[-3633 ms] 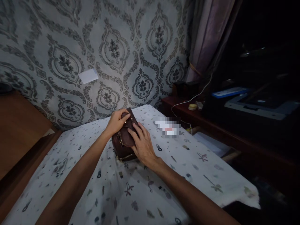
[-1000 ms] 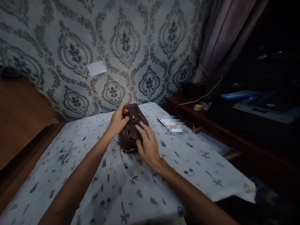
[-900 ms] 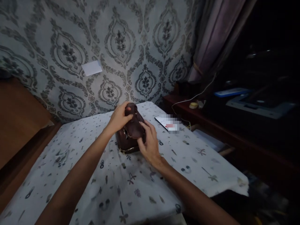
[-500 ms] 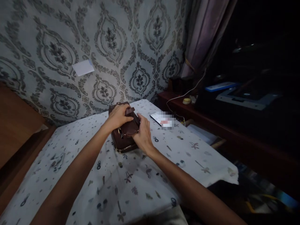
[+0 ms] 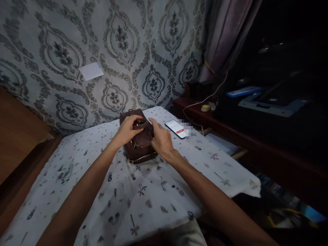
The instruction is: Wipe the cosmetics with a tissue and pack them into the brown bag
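Note:
A dark brown leather bag point(image 5: 130, 152) with gold zips lies on the table near the wall. My left hand point(image 5: 128, 130) is on its upper left part, thumb and fingers closed round a brown strap point(image 5: 139, 125) on the bag's front pocket. My right hand point(image 5: 162, 139) rests against the bag's right side, its index finger pointing up and the others curled at the pocket's edge. What my right fingertips grip, if anything, is hidden.
A lit phone point(image 5: 175, 128) lies right of the bag on the patterned white tablecloth point(image 5: 143, 205). A dark red shelf point(image 5: 194, 111) with a white cable stands at the right. A brown wooden panel point(image 5: 20, 133) is at the left.
My left hand has pulled the strap up into a loop. My right hand has shifted slightly right along the bag, and the pocket's front shows more.

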A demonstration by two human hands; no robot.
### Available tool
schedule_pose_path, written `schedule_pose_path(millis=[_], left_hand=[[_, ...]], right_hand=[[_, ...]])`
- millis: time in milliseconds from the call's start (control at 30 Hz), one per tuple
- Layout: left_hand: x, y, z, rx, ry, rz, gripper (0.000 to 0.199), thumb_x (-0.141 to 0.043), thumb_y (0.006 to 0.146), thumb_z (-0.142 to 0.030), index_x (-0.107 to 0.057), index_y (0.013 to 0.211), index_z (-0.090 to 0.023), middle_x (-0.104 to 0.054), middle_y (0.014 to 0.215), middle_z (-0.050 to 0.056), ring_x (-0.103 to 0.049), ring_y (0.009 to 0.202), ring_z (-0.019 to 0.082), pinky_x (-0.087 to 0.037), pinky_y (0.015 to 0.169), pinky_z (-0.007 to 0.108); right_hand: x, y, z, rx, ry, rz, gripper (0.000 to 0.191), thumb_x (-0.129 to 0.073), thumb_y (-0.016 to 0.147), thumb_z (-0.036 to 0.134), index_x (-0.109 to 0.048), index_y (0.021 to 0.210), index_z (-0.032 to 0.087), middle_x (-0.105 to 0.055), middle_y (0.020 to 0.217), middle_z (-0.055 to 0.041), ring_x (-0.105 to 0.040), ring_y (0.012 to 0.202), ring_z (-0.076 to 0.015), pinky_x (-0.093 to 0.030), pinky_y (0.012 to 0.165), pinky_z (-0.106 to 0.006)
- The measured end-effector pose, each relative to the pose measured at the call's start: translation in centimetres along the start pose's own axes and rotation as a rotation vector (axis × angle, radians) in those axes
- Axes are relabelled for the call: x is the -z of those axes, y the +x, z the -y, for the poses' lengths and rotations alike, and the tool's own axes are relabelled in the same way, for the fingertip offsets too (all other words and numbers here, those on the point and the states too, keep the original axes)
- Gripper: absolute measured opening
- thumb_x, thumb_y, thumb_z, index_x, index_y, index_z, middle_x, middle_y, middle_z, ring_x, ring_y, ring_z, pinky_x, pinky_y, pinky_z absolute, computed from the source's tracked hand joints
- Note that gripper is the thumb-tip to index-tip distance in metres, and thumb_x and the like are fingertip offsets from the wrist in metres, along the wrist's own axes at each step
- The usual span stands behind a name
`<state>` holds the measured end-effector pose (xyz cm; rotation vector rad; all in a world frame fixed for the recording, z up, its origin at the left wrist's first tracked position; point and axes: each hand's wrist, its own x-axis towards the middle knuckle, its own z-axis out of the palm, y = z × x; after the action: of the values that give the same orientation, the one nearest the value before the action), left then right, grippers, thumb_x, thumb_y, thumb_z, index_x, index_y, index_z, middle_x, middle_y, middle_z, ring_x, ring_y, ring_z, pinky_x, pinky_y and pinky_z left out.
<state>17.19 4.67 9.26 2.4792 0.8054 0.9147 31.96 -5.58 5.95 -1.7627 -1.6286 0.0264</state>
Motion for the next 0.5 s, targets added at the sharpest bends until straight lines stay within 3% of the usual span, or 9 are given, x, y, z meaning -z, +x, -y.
schedule_pose_path(millis=[133, 300, 500], left_hand=[[0.1, -0.3, -0.5, -0.016, 0.068, -0.011, 0.032, -0.066, 0.078, -0.019, -0.064, 0.110, -0.022, -0.069, 0.110, 0.006, -0.058, 0.108, 0.025, -0.046, 0.098, 0.040], [0.2, -0.4, -1.2, -0.005, 0.113, -0.017, 0.027, -0.063, 0.083, -0.022, -0.065, 0.110, -0.021, -0.069, 0.111, 0.006, -0.058, 0.109, 0.024, -0.046, 0.097, 0.039], [0.1, -0.5, -1.2, -0.012, 0.135, -0.035, 0.022, -0.062, 0.086, -0.023, -0.065, 0.108, -0.022, -0.070, 0.110, 0.005, -0.059, 0.108, 0.024, -0.046, 0.096, 0.037]], right_hand=[[0.4, 0.3, 0.1, 0.056, -0.093, 0.053, 0.060, -0.050, 0.087, 0.013, -0.040, 0.146, 0.019, -0.066, 0.119, -0.0153, -0.066, 0.097, -0.0295, -0.051, 0.078, -0.036], [0.8, 1.1, 0.0, 0.200, -0.208, -0.031, 0.060, -0.054, 0.081, 0.008, -0.049, 0.139, 0.023, -0.062, 0.119, -0.0173, -0.061, 0.103, -0.0327, -0.051, 0.069, -0.037], [1.4, 1.4, -0.4, 0.218, -0.142, 0.005, 0.057, -0.054, 0.080, 0.006, -0.052, 0.136, 0.021, -0.068, 0.105, -0.0138, -0.064, 0.092, -0.0305, -0.051, 0.074, -0.037]])
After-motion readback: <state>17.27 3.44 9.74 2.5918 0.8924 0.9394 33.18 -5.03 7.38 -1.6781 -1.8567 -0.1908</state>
